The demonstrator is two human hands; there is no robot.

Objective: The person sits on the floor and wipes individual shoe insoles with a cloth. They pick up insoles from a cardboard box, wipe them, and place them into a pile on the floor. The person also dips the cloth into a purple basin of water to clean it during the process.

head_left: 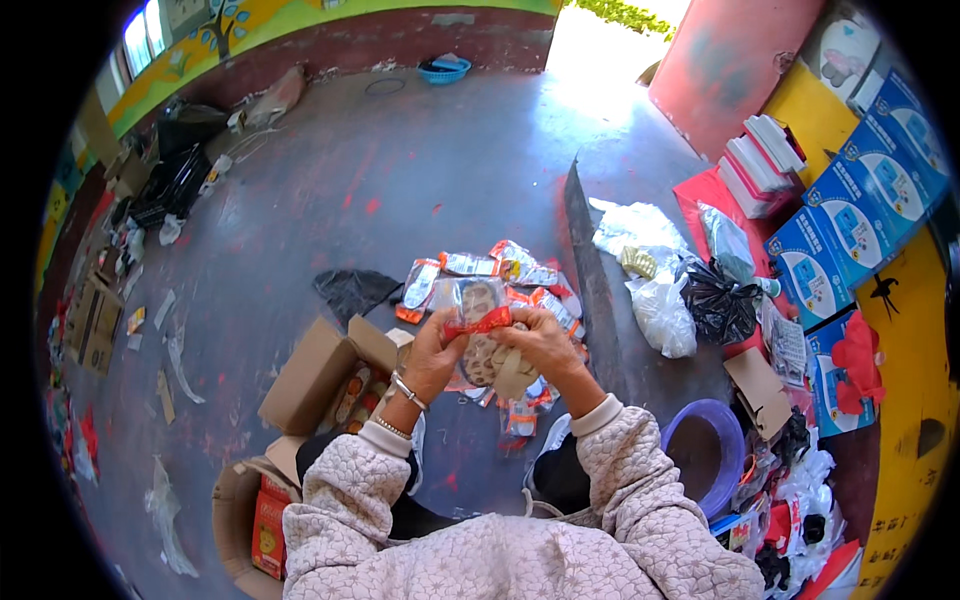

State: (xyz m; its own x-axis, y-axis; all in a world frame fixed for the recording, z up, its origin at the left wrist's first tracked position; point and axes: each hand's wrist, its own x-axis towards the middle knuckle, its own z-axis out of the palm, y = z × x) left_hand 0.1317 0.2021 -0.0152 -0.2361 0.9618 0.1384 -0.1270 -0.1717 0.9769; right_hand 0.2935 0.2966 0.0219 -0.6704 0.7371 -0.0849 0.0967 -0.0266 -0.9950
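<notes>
I see left hand (436, 352), right hand (546, 345) clamped on spotted packet (480, 300) between; likely light, soft, slippery: grip red strip (484, 322).

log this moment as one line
left hand: holds clear packet; right hand: holds same packet; floor: packet pile; left: open box

And daylight comes blazing through the doorway (605, 45) at one o'clock, blown out to white and glaring off the floor (600, 110)! A window (145, 38) glows at ten, while walls (450, 36) bow toward the black fisheye rim.
</notes>
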